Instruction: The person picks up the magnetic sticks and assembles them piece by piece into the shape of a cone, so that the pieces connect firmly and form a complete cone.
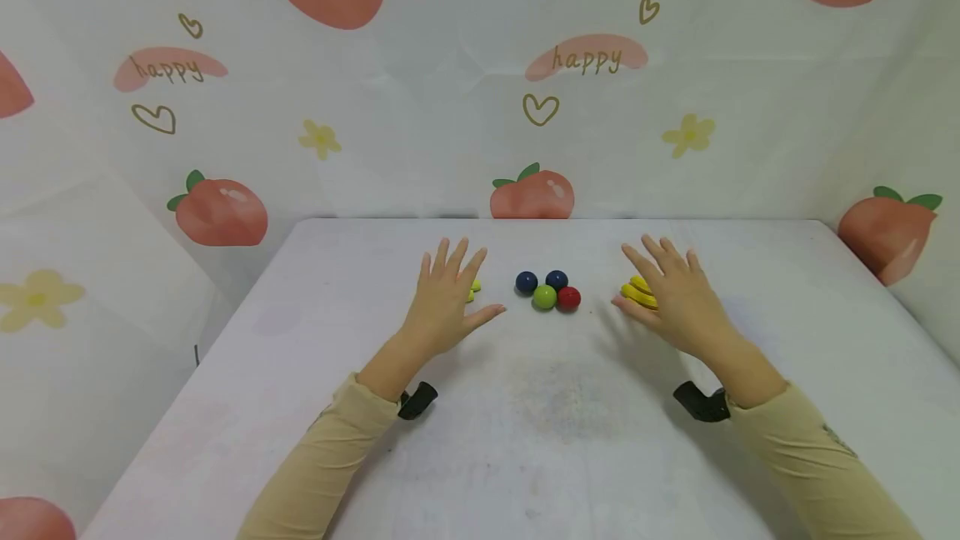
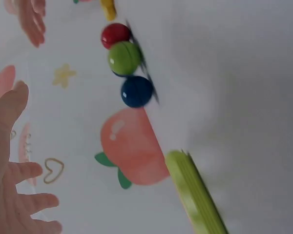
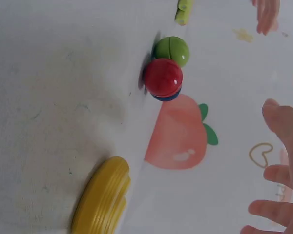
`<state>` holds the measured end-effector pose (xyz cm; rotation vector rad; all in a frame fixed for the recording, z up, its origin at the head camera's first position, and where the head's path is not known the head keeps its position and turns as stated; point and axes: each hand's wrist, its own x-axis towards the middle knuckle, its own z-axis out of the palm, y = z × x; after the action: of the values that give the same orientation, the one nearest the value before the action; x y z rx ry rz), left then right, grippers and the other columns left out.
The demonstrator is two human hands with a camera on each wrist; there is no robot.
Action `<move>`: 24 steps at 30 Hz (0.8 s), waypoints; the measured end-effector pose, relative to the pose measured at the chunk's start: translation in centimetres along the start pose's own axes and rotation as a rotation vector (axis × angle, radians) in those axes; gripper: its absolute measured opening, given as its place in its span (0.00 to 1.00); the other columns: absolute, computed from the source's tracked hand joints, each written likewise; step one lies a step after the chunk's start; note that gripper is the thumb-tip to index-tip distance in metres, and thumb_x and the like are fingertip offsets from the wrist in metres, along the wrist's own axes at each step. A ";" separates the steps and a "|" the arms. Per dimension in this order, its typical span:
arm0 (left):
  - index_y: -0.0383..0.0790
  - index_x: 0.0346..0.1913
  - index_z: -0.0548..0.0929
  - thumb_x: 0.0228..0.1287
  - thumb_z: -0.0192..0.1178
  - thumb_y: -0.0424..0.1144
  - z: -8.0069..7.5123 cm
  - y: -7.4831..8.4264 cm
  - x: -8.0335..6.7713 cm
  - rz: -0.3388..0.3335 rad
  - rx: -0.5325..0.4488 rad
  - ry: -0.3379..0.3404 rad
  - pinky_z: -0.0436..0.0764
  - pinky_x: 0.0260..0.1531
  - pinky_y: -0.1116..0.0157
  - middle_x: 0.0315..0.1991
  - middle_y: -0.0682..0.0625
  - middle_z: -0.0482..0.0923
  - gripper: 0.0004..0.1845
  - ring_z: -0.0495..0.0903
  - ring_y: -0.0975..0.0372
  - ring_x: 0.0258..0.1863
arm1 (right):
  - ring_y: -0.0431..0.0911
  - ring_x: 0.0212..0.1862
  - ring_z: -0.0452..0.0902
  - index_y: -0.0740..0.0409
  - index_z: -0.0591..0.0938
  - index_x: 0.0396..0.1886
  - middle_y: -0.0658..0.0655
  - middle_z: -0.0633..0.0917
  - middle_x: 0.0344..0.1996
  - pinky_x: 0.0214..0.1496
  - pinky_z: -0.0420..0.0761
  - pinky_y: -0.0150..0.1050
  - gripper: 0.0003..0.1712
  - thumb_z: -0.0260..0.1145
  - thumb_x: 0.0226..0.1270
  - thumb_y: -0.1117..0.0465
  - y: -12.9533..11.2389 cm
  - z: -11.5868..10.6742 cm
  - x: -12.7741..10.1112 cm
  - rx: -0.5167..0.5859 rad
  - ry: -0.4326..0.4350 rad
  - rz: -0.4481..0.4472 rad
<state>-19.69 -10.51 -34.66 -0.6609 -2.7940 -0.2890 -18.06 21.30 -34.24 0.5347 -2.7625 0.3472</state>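
My left hand (image 1: 442, 307) is held above the table with its fingers spread, holding nothing. It partly hides a yellow-green ridged piece (image 2: 195, 192), which lies nearest to it. Across from it my right hand (image 1: 681, 307) also hovers with spread fingers and nothing in them. Just beyond that hand lies a yellow, curved, ridged piece like a bunch of bananas (image 3: 102, 195), partly covered in the head view. Between the hands sit two dark blue balls (image 1: 527, 282), a green ball (image 1: 544, 297) and a red ball (image 1: 569, 299), grouped close together.
The white table (image 1: 525, 457) ends at the back against a white cloth (image 1: 420, 82) printed with peaches, hearts and flowers. A black wrist mount (image 1: 418, 401) shows by the left sleeve, and another black mount (image 1: 701, 403) by the right sleeve.
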 end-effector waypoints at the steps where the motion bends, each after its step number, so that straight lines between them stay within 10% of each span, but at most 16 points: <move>1: 0.42 0.70 0.59 0.60 0.56 0.61 -0.1 0.3 0.1 0.007 -0.046 -0.009 0.51 0.68 0.41 0.72 0.39 0.54 0.41 0.48 0.42 0.72 | 0.68 0.67 0.57 0.59 0.64 0.67 0.71 0.64 0.66 0.65 0.54 0.69 0.41 0.67 0.57 0.50 0.1 -0.1 0.0 0.026 0.015 -0.007; 13: 0.39 0.64 0.66 0.63 0.58 0.49 0.2 3.0 1.4 0.084 -0.442 -0.108 0.66 0.66 0.56 0.64 0.46 0.67 0.30 0.65 0.55 0.66 | 0.63 0.55 0.70 0.66 0.71 0.59 0.69 0.77 0.52 0.55 0.70 0.59 0.28 0.65 0.61 0.59 1.5 0.0 -1.0 0.208 -0.009 0.039; 24: 0.40 0.61 0.70 0.65 0.58 0.43 3.1 3.3 3.8 -0.019 -0.731 -0.255 0.78 0.51 0.64 0.60 0.45 0.72 0.23 0.77 0.56 0.50 | 0.63 0.52 0.73 0.70 0.72 0.56 0.72 0.78 0.51 0.54 0.70 0.60 0.26 0.64 0.62 0.61 2.6 0.7 -1.4 0.298 -0.085 0.073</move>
<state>-22.12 -5.26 -36.07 -0.8603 -2.8938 -1.3517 -18.01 23.87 -35.77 0.5290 -2.8332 0.7784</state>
